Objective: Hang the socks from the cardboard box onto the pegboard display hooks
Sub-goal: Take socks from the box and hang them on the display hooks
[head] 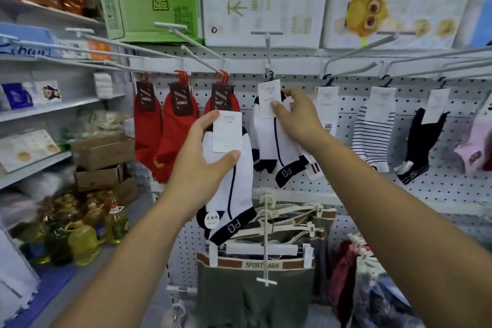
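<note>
Left hand (198,157) grips sock (237,194), red socks (165,130) beside.

Bright even light, soft focus, edges bowed, perhaps fisheye.

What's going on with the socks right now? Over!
Left hand grips a white sock, not yet hung. Right hand pinches the card of the hanging sock on the middle hook. Hook's front stretch bare.

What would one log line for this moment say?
left hand: holds white sock pair, not hung | right hand: pinches card of hung white socks | red socks: hung at left
</note>
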{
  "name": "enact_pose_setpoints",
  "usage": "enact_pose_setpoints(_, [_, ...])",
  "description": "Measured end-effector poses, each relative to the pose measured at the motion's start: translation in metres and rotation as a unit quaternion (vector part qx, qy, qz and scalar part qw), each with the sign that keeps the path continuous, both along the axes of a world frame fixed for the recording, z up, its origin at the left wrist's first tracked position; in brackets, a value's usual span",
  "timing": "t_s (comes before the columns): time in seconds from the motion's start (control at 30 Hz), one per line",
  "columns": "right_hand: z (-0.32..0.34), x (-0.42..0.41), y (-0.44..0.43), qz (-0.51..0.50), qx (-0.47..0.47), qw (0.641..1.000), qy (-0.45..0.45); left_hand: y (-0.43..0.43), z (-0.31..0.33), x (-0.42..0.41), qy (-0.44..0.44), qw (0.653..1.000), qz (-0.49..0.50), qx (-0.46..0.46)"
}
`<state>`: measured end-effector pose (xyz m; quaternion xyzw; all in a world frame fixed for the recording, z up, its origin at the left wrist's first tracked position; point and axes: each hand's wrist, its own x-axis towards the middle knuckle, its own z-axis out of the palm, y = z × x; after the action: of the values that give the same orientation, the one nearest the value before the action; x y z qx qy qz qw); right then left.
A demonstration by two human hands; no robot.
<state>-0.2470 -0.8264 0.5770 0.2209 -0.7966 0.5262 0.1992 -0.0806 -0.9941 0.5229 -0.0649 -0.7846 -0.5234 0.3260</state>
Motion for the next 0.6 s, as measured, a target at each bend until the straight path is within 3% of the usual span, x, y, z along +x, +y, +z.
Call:
enact_pose_setpoints(0.17, [-0.010,-0.010,-0.002,-0.023,0.006,0.999,-0.039,-0.013,-0.007,-0.016,-0.003,0.998,-0.031,0.047])
enact_pose_setpoints(0.37, [-0.059,0.003,0.016,0.110,0.019,0.980,-0.163,-0.015,-0.018,-0.032,-0.003,0.996,-0.045,0.080])
enact_pose_setpoints(0.47, [-0.088,0.005,0.017,0.102,0.062,0.975,-0.185,-0.015,-0.024,-0.040,-0.012,0.995,-0.050,0.090])
enact_pose_setpoints(0.6, [-0.102,0.008,0.020,0.119,0.002,0.973,-0.199,-0.014,-0.028,-0.047,-0.017,0.994,-0.057,0.095])
